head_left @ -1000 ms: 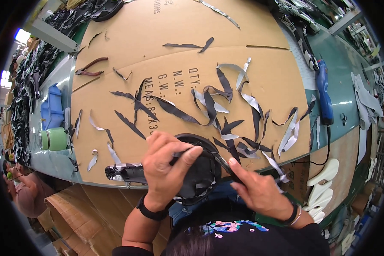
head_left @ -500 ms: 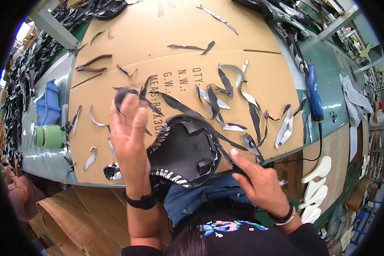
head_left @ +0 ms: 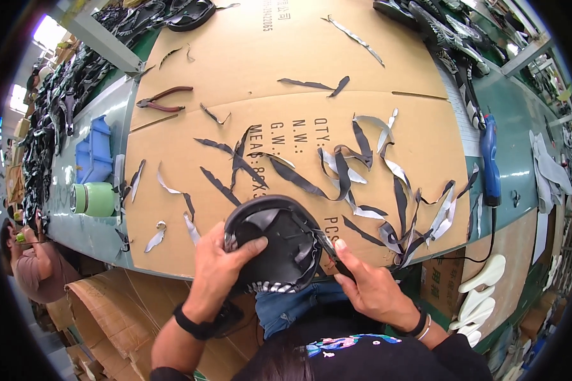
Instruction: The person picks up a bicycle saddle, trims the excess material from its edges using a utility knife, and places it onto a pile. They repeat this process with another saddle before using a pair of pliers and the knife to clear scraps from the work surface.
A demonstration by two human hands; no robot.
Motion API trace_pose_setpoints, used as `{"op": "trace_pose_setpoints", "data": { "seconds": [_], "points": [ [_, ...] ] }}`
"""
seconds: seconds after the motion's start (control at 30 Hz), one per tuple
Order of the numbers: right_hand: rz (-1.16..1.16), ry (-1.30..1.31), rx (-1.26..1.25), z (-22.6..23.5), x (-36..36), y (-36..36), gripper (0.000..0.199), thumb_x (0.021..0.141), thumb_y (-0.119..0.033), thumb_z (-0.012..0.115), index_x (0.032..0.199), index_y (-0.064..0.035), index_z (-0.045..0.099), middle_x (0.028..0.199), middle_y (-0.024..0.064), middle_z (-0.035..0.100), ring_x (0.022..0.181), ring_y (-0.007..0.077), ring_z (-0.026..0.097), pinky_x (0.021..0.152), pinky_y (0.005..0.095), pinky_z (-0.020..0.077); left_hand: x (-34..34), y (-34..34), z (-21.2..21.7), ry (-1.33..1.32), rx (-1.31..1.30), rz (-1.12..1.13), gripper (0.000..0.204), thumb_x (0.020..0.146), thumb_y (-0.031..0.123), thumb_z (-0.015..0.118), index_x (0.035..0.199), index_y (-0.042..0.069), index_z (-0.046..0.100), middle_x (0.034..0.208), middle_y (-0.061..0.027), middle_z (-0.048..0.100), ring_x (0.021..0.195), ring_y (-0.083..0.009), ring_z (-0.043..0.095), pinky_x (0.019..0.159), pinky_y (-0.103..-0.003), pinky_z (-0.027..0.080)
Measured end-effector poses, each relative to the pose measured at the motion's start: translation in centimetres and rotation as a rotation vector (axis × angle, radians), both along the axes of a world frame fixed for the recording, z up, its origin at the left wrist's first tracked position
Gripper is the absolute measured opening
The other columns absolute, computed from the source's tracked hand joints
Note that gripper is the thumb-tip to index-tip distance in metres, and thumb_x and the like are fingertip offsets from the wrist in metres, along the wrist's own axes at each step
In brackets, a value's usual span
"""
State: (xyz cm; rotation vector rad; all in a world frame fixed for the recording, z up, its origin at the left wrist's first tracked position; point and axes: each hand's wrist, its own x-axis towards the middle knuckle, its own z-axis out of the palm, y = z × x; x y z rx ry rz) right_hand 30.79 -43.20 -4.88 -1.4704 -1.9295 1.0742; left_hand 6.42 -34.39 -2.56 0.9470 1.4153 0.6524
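A black bicycle saddle point(head_left: 279, 238), underside up, is held at the near edge of the table above my lap. My left hand point(head_left: 225, 267) grips its left side, the thumb pressed inside the hollow and the fingers hidden beneath. In my right hand point(head_left: 372, 282) is a slim dark cutter knife point(head_left: 330, 251), its tip against the saddle's right rim. Loose trimmed cover material shows along that inner rim. Beyond the saddle, several black and white offcut strips point(head_left: 292, 176) lie curled on a cardboard sheet point(head_left: 235, 63).
Red-handled pliers point(head_left: 165, 98) lie at left on the cardboard, near a blue bin point(head_left: 94, 151) and a green jar point(head_left: 94, 199). A blue corded power tool point(head_left: 490, 162) lies at right. White saddle shells point(head_left: 480, 289) stand lower right. Another person point(head_left: 41, 267) is at far left.
My left hand, open and raised over the cardboard before, has come down and closed on the saddle. The saddle has turned. Dark strips near that hand now lie on the cardboard.
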Motion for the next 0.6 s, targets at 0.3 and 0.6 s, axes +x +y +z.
{"op": "trace_pose_setpoints", "data": {
  "seconds": [0.3, 0.6],
  "points": [
    [-0.081, 0.144, -0.188, -0.2, -1.3, -5.3, 0.067, 0.09, -0.01, 0.061, 0.146, -0.0049, 0.026, 0.09, 0.0253, 0.063, 0.072, 0.0461, 0.06, 0.06, 0.0489, 0.0476, 4.2, -9.4, -0.9, 0.075, 0.322, 0.536, 0.023, 0.084, 0.007, 0.074, 0.1, 0.002, 0.059, 0.092, -0.0002, 0.06, 0.083, -0.0078, 0.053, 0.076, -0.023, 0.044],
    [-0.185, 0.227, -0.361, 0.6, -0.8, -10.8, 0.061, 0.093, -0.014, 0.057, 0.144, -0.0038, 0.025, 0.137, 0.0249, 0.048, 0.113, 0.0429, 0.056, 0.091, 0.04, 0.0491, 6.1, -14.0, -3.2, 0.295, 0.618, 0.569, 0.028, 0.083, 0.011, 0.074, 0.102, 0.001, 0.055, 0.098, -0.0073, 0.051, 0.088, -0.0193, 0.052, 0.081, -0.031, 0.042]
  ]
}}
